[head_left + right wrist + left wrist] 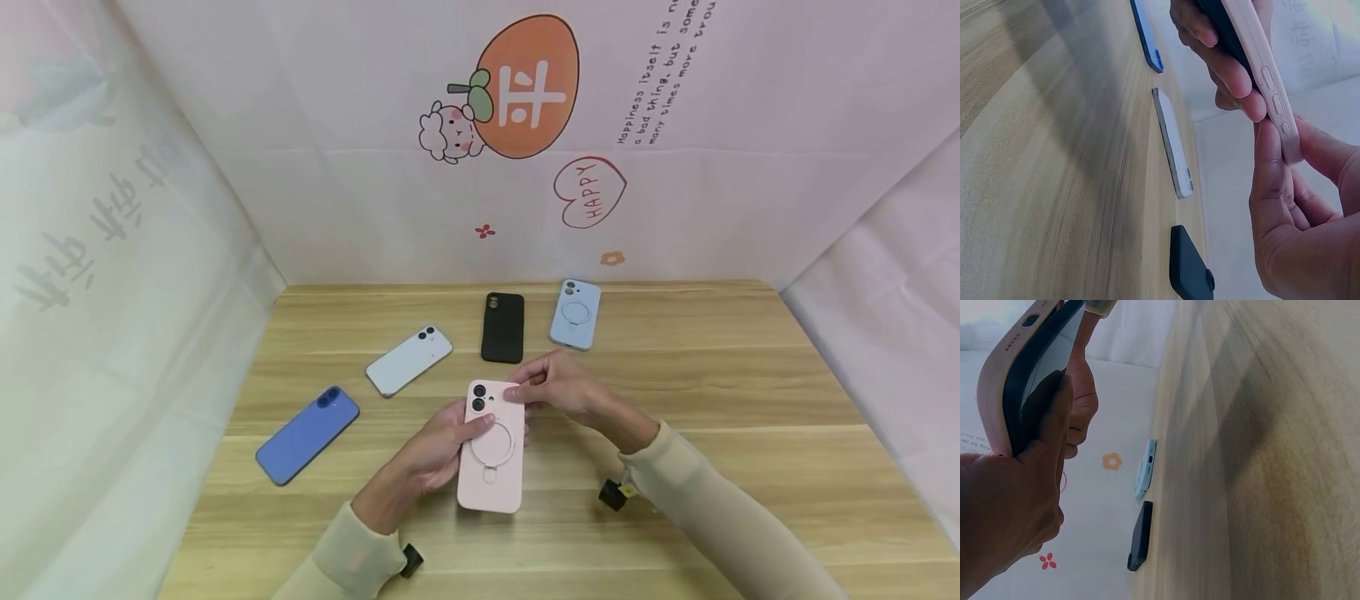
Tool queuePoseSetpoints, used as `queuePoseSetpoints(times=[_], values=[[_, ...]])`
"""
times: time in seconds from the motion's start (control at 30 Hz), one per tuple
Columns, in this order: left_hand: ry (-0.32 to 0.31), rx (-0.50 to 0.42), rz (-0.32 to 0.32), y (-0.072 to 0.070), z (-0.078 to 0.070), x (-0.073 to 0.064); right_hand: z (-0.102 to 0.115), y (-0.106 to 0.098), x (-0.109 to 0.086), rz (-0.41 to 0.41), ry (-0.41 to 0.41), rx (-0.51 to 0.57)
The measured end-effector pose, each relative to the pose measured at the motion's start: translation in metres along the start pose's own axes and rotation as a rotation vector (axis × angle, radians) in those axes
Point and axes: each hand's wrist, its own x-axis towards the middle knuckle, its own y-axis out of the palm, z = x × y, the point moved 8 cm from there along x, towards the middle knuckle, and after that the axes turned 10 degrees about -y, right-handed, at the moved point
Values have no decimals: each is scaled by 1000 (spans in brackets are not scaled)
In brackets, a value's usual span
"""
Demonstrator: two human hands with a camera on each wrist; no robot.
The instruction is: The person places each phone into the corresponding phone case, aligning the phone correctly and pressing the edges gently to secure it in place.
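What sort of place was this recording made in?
Likely a makeshift filming booth, though the wider room is out of view. A printed cloth-like backdrop hangs behind a wood-grain table, pale hangings flank it, and a blue phone lies on top.

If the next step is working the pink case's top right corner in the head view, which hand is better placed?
Likely the right hand: it pinches the pink case at that corner. The left hand grips the opposite side, thumb on the back, so it seems better suited to steadying.
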Motion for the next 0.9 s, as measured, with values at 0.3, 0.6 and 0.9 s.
queuePoseSetpoints(times=[0.3,0.6,0.9], values=[[-2,-12,4,0,1,-1,5,0,-1,9,-29,-8],[16,3,-24,-2,0,-3,8,0,-1,-13,-29,-21],[7,40,-58,-3,0,-2,11,-1,-2,-21,-33,-18]])
